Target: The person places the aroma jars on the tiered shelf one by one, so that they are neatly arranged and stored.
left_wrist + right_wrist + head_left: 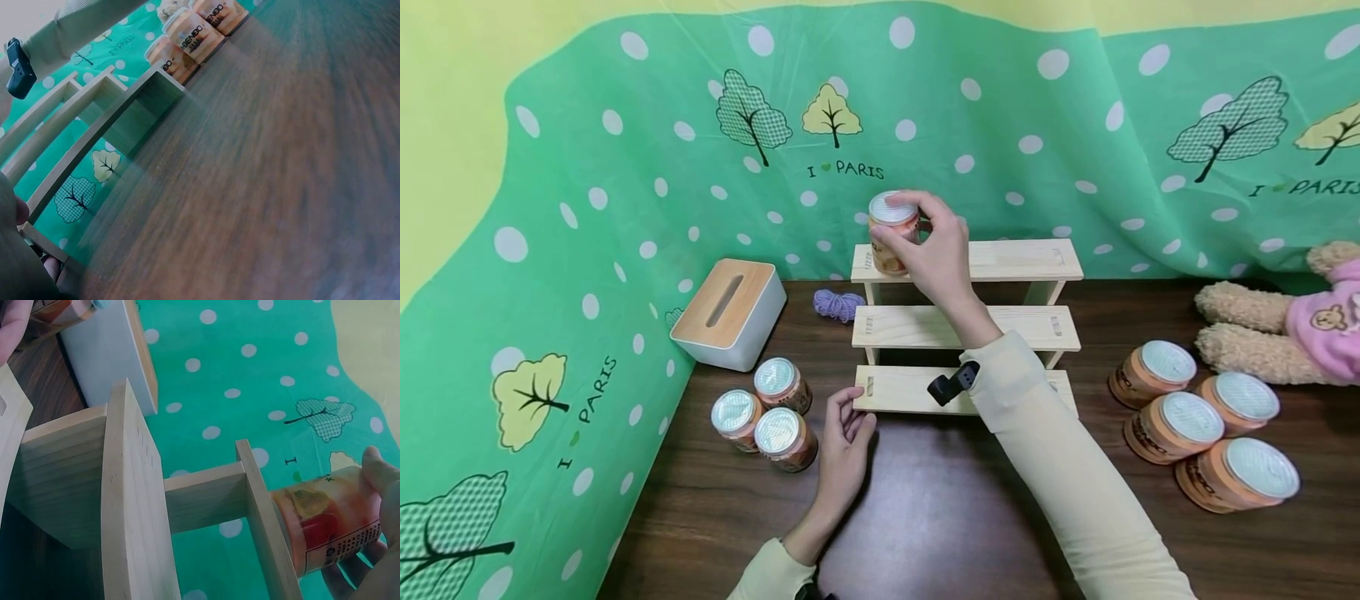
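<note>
My right hand [943,254] grips a jar [889,254] with a pale ribbed lid, thumb and fingers around its sides. The jar stands upright at the left end of the top board of a three-step wooden shelf [1007,260]. In the right wrist view, its orange label with fruit pictures [325,519] shows, its base right at the top board. My left hand [844,446] holds the left corner of the bottom step [902,393], with a fingertip on the board. Another fingertip [51,267] shows beside the side panel in the left wrist view.
Three similar jars [778,433] stand left of my left hand. Behind them is a white tissue box [752,321] with a wooden lid, near a purple yarn bundle [837,306]. Several jars [1176,425] stand to the right, before a plush bear [1255,333]. A green dotted cloth [1000,117] hangs behind.
</note>
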A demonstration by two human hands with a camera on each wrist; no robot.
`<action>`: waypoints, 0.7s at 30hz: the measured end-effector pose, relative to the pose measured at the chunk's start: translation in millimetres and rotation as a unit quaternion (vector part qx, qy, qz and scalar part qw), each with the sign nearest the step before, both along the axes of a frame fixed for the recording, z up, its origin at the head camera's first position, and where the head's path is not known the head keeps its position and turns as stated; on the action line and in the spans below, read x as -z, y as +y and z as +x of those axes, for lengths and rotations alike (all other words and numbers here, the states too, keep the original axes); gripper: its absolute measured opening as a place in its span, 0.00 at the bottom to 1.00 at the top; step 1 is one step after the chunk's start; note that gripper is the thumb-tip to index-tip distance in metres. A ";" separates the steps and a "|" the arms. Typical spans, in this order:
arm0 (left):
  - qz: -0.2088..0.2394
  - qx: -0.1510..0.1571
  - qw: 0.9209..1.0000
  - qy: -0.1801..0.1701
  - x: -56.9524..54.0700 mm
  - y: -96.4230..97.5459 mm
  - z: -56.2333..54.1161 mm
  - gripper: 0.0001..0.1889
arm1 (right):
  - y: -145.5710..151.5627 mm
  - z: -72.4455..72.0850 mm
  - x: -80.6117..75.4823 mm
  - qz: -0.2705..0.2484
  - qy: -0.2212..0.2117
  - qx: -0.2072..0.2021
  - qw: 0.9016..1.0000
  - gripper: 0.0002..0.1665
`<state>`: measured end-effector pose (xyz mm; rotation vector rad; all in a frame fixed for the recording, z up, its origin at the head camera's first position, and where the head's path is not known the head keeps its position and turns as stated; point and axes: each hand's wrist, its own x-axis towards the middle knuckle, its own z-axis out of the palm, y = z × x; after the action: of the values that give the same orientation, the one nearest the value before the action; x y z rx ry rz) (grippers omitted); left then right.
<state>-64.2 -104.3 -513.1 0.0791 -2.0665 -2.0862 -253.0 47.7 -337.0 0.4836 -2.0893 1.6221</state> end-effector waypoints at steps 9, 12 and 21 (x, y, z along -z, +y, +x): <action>-0.002 0.001 1.000 0.003 0.6 -0.2 0.1 0.22 | 3.4 3.0 -2.2 0.047 0.010 0.004 0.999 0.27; -0.003 -0.001 1.000 0.002 0.2 -0.1 0.2 0.22 | 4.7 3.8 -3.6 0.056 0.018 0.004 0.998 0.27; -0.001 0.003 1.000 0.003 1.2 -0.5 -0.1 0.22 | 13.9 11.8 -6.3 0.056 0.055 0.024 0.997 0.27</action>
<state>-64.3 -104.8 -514.3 0.0667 -2.0685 -2.0853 -241.2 61.6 -330.7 0.5437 -2.1006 1.4244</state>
